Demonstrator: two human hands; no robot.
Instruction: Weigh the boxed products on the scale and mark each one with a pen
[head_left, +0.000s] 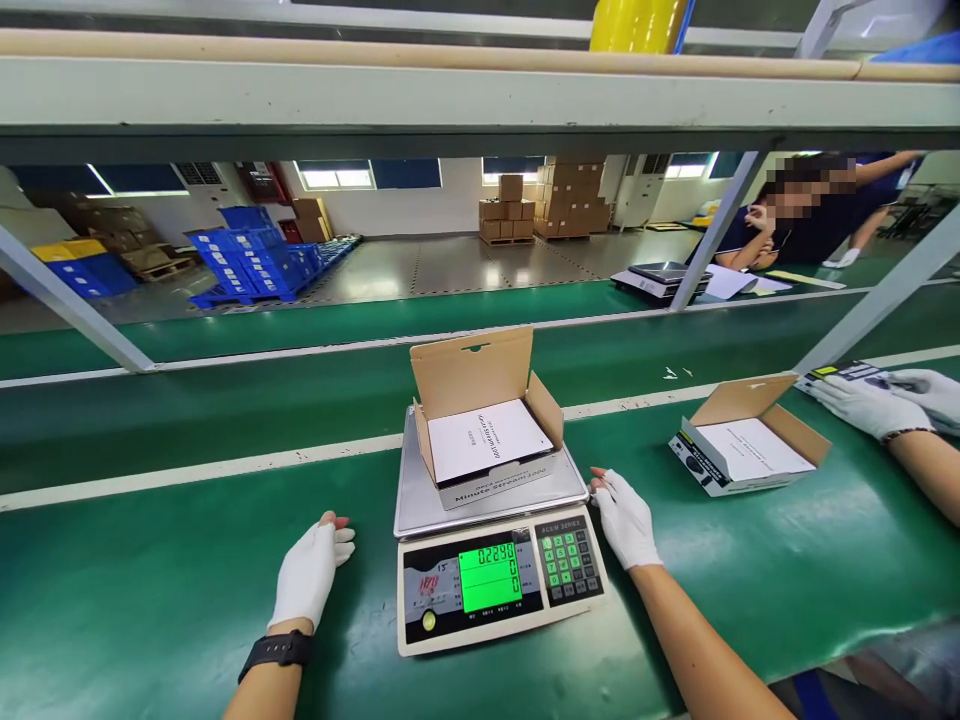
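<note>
An open carton (pixel 495 480) with a printed white sheet (pixel 487 440) on top of its contents sits on the steel pan of a weighing scale (pixel 499 580). The scale's green display (pixel 490 577) is lit and reads 0.2290. My left hand (pixel 309 572), in a white glove with bare fingertips, rests on the green table left of the scale, fingers loosely bent and holding nothing. Beside the pan's right edge lies my right hand (pixel 624 515), gloved likewise, its fingers loosely bent with nothing in them; whether it touches the scale I cannot tell.
To the right stands another open carton (pixel 750 455) with a white sheet inside. A co-worker's gloved hands (pixel 870 405) are on a flat printed box (pixel 844 373) at the far right. Another scale (pixel 660 280) stands beyond the metal frame (pixel 712 235); an overhead beam (pixel 450 95) crosses above.
</note>
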